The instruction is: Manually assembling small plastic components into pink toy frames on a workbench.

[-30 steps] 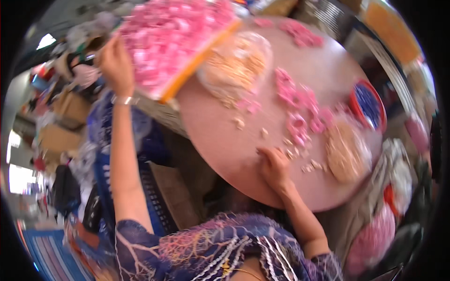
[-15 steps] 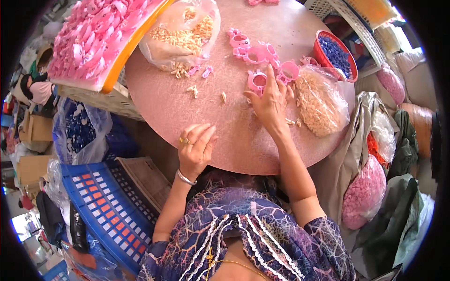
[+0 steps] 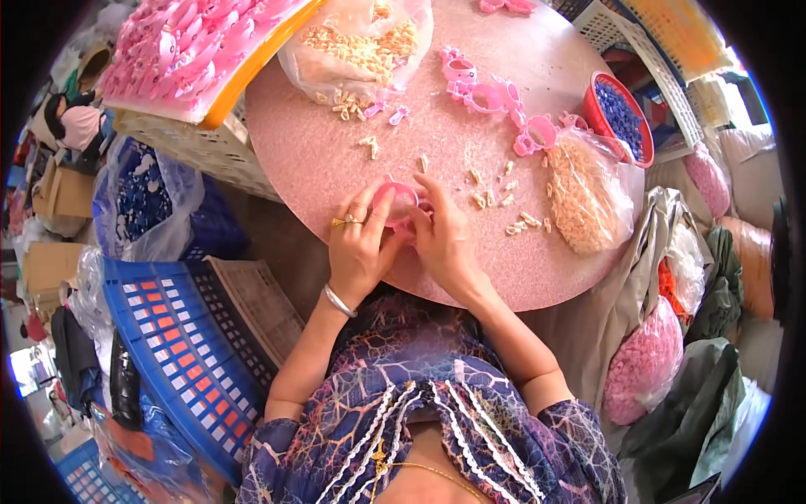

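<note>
Close to the table's near edge, a pink plastic piece with a round opening is held between both hands. My left hand grips it from the left, its fingers bent over the rim. From the right, my right hand closes on the same piece, and the fingers partly hide it. Similar pink pieces lie in a row farther back on the round table. Several small beige parts are scattered right of my hands, and two tiny pink parts lie beyond them.
An open plastic bag of beige parts stands at the far left, another bag at the right. Behind that is a red basket of blue parts. A yellow-edged tray heaped with pink pieces overhangs the left; a blue crate stands below.
My right hand has come back from the row of pink pieces with one of them. My left hand has moved to meet it, and both now hold the piece. The view has shifted slightly.
</note>
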Motion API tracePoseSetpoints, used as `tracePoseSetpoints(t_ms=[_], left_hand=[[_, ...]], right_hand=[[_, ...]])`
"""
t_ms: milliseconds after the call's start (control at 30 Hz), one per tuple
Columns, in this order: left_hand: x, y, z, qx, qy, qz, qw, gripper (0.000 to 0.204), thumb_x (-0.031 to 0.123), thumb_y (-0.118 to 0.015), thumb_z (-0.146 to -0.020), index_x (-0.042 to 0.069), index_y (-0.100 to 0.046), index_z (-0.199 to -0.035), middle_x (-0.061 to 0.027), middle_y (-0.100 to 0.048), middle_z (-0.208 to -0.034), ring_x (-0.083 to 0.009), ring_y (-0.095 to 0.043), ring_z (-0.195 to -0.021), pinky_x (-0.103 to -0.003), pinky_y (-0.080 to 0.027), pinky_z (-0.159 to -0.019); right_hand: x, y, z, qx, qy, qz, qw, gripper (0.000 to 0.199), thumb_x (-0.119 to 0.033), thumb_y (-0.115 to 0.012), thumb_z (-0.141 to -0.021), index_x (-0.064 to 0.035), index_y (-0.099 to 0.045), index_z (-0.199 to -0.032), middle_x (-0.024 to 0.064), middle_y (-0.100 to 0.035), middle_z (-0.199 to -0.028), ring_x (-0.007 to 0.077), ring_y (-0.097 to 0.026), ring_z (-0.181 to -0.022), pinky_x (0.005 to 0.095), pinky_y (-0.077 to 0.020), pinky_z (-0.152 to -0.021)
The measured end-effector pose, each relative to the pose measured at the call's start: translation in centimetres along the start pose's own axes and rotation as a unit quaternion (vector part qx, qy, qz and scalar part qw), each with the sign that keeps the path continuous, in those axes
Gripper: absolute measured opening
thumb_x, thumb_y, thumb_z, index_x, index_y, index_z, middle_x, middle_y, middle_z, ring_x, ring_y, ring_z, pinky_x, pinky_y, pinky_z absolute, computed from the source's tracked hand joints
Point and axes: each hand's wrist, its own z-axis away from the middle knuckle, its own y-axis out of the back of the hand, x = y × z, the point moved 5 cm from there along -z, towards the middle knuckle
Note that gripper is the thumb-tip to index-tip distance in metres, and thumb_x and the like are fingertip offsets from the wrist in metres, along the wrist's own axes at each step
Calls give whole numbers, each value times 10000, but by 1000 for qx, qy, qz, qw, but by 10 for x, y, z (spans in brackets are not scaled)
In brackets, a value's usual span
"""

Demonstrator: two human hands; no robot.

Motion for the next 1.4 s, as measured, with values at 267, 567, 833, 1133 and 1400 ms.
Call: tracePoseSetpoints(t_ms=[267,567,833,1133,1400], left_hand=[[14,11,4,70,102,10,992,918,526,-783,-715,64,-437,-1430,-190,-555,-1152,-354,-509,-1111,-476,-428,-930],[28,-14,1,-54,78,-16,995,615,406,-876,-634,129,-674,-1144,-134,-433,-1242,-300,-496,-1055,-453,-423,-922],[7,4,4,-41,123,99,987,873,323,-915,-596,140,-518,-1350,-155,-422,-1312,-337,-506,-1163,-452,-453,-1005],[17,-7,3,28,71,-24,997,619,131,-823,-703,45,-559,-1256,-105,-640,-999,-302,-589,-933,-441,-432,-867],[17,-5,6,42,60,-12,997,615,158,-834,-702,41,-575,-1246,-126,-634,-965,-324,-581,-924,-438,-437,-840]], right_hand=[[18,76,-7,176,50,186,965,247,-12,-663,-864,-30,-656,-1111,151,-668,-1085,329,-623,-1017,414,-478,-886],[57,121,26,233,7,237,943,156,-29,-685,-858,-47,-705,-1011,120,-702,-1061,298,-650,-997,391,-477,-896],[67,141,30,229,-6,280,932,216,-99,-746,-813,-67,-715,-1024,102,-702,-1092,283,-630,-1049,390,-442,-941],[68,107,25,43,40,266,962,416,-69,-753,-803,-82,-665,-1209,142,-596,-1323,338,-510,-1266,427,-424,-1050],[77,131,-22,176,81,283,939,136,-43,-697,-827,-33,-717,-961,142,-691,-1112,323,-620,-1069,424,-475,-934]])
